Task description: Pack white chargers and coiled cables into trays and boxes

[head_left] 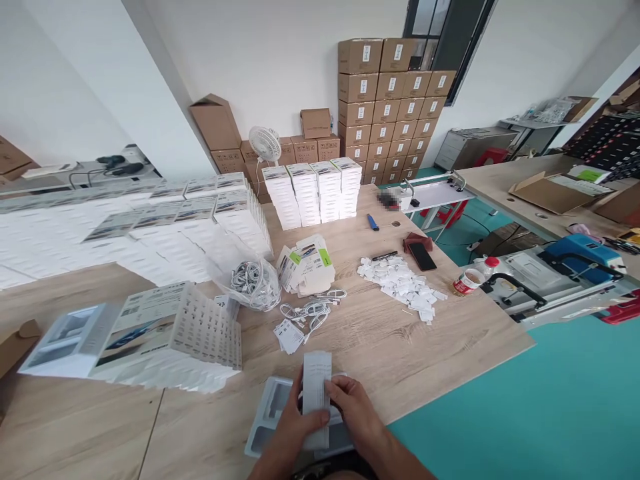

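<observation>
My left hand (300, 420) is wrapped round a long, narrow folded leaflet (317, 383) with grey print, its thumb lying across the front. The thumb and fingers of my right hand (353, 407) pinch the leaflet's right edge. Under both hands sits a pale plastic tray (270, 393) with moulded hollows, partly covered by them. Just beyond lie small white printed cards (289, 335) and coiled white cables (315, 310). Flat printed box sleeves (307, 267) rest farther back, beside a clear bag of cables (253, 280).
Stacked white boxes (190, 227) fill the left and back, with flattened printed cartons (180, 333) nearer. White paper slips (400, 283), a phone (423, 256), a blue cutter (373, 222) and a red-labelled jar (467, 283) are on the right. The table edge (465, 379) runs along the right.
</observation>
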Demonstrator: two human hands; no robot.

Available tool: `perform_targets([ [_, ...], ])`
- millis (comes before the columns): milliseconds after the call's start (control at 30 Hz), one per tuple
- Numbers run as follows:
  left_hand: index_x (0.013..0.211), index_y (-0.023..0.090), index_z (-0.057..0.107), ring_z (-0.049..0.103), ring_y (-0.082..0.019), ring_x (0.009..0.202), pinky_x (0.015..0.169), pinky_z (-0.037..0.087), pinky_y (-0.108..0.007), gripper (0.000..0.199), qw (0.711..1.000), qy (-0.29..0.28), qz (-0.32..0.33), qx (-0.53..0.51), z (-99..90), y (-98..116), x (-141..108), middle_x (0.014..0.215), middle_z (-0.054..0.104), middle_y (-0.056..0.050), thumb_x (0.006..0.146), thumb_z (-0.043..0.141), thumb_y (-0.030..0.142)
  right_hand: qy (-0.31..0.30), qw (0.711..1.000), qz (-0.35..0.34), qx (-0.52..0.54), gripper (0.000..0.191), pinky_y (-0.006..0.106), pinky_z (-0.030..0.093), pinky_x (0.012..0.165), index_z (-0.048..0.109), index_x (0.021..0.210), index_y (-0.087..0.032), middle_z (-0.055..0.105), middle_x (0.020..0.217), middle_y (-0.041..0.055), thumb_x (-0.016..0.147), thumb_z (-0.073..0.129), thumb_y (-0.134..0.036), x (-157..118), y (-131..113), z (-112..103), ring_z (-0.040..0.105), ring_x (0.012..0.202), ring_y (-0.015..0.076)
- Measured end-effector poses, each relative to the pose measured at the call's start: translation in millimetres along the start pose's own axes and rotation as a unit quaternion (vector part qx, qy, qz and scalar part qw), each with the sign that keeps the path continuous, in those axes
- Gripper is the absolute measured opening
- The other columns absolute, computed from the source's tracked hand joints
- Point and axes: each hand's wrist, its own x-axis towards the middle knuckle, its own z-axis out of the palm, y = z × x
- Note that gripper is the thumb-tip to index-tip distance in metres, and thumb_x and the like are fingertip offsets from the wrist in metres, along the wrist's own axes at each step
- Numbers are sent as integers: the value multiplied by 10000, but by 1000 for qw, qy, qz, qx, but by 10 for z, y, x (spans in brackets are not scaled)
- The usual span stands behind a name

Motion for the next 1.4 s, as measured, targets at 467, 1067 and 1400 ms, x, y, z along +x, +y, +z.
perform_targets([
  [467,1410,252,438,674,-295,968,715,567,-327,947,964,245,-104,-18,-919,219,-97,1071,699,-61,572,868,353,172,958,62,-221,414,347,475,674,608,689,-208,618,637,15,667,613,-621,2,-136,-1805,602,714,223],
  [1067,1533,170,264,653,-328,995,839,527,-397,1199,991,40,27,128,708,184,54,1104,694,-132,528,891,358,-77,997,-7,-29,307,322,473,741,733,707,-191,695,668,-1,672,801,-488,66,-565,-438,608,703,181],
  [1400,1400,215,462,668,-359,1021,827,550,-424,1009,995,93,-33,13,694,253,30,1147,706,-121,515,904,413,185,982,21,-27,449,309,506,645,630,777,-230,700,712,3,658,700,-657,101,-811,-1761,639,693,210],
])
